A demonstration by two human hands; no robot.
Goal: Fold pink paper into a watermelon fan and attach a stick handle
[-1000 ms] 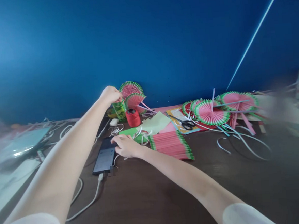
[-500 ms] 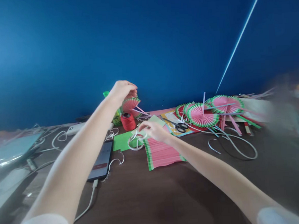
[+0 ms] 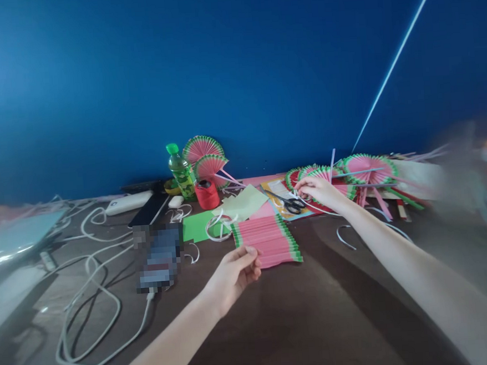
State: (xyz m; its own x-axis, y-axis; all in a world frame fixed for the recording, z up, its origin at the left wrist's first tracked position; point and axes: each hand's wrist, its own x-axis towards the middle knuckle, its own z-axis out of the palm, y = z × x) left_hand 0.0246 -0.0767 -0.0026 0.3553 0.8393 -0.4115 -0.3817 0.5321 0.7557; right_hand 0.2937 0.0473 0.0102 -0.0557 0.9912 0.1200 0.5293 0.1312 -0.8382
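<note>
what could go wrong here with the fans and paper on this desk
The left hand is close by the pleated pink paper and might crease it. The right hand is close to the scissors and might nudge them. The green-capped bottle stands beside the paper fans; if tipped, it could knock them.

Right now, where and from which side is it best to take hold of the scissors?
Probably by the black handles, from the near right side. The scissors lie with these loops toward the person and the blades pointing away to the left. The right hand is close to the handles.
</note>
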